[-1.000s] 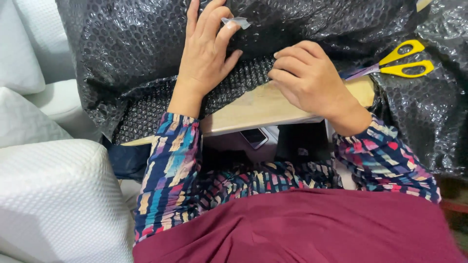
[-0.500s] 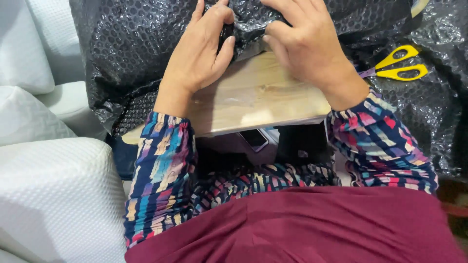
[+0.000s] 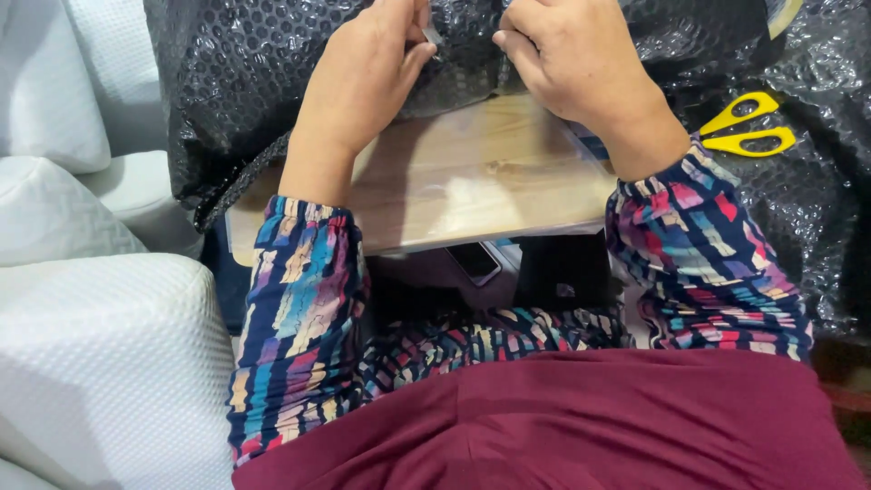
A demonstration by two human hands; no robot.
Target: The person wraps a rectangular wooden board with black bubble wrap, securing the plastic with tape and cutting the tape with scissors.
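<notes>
**Caller:** Up at the top edge of the wooden board (image 3: 472,181), both hands are buried in the black bubble wrap (image 3: 245,82). What have you got on the left hand (image 3: 363,77)?

**Analyst:** Fingers curled in, thumb pressed toward them, pinching something small and pale grey (image 3: 432,36) right against the wrap. Too little of it shows to say what it is.

**Caller:** And the right hand (image 3: 572,59)?

**Analyst:** Knuckles up, fingers folded under onto the wrap just beside the left. It looks closed on the wrap, but the fingertips are hidden, so I cannot tell how firm the grip is.

**Caller:** Where does the wrap lie?

**Analyst:** Draped over the far end of the board and spilling down both sides, with bare wood showing between the forearms.

**Caller:** Anything else around?

**Analyst:** Yellow-handled scissors (image 3: 748,127) lying on the wrap to the right, clear of the right wrist. White padded sheets (image 3: 100,363) are stacked at the left. A dark phone (image 3: 472,261) peeks out beneath the board's near edge, above the maroon lap (image 3: 562,426).
</notes>
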